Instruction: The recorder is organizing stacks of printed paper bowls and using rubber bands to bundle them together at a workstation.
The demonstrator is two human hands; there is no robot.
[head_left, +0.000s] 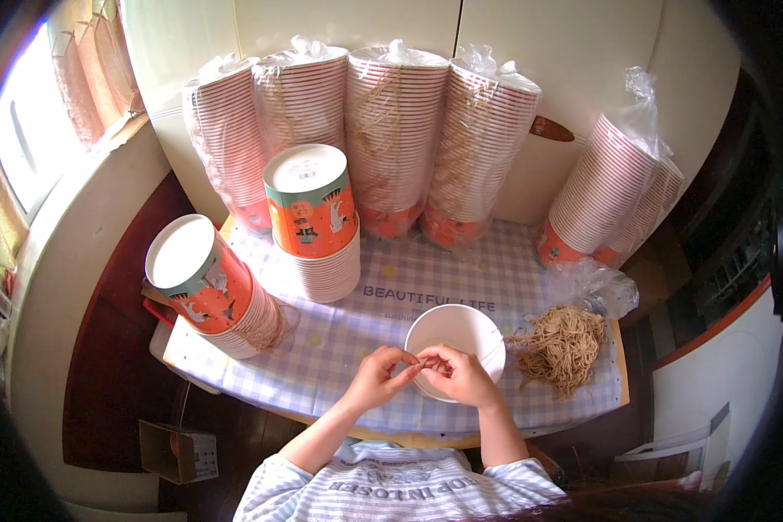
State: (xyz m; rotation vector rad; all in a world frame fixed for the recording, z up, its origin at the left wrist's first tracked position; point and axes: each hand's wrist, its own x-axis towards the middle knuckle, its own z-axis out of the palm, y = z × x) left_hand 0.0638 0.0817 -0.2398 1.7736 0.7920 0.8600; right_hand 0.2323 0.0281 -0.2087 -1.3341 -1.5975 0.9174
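At the near edge of the counter (322,383), covered with a pale checked cloth, a white paper bowl (461,335) stands open side up, and both hands meet over its near rim. The left hand (376,378) and the right hand (461,374) touch at the fingertips, each grip pinched on something thin between thumb and forefinger; it is too small to tell what it is, though it looks like a strand. The hands hide the near part of the bowl's rim.

Just right of the bowl lies a loose heap of tan string loops (564,346), with a crumpled clear plastic bag (596,287) behind it. Left of the bowl, a stack of printed orange cups (204,283) leans over toward the counter's left end. Beyond the bowl and to its left, a second stack of cups (313,222) stands upright, bottoms up. Farthest from the bowl, against the wall, four tall bagged stacks of cups (391,130) lean side by side, and two more bagged stacks (609,191) tilt at the far right.
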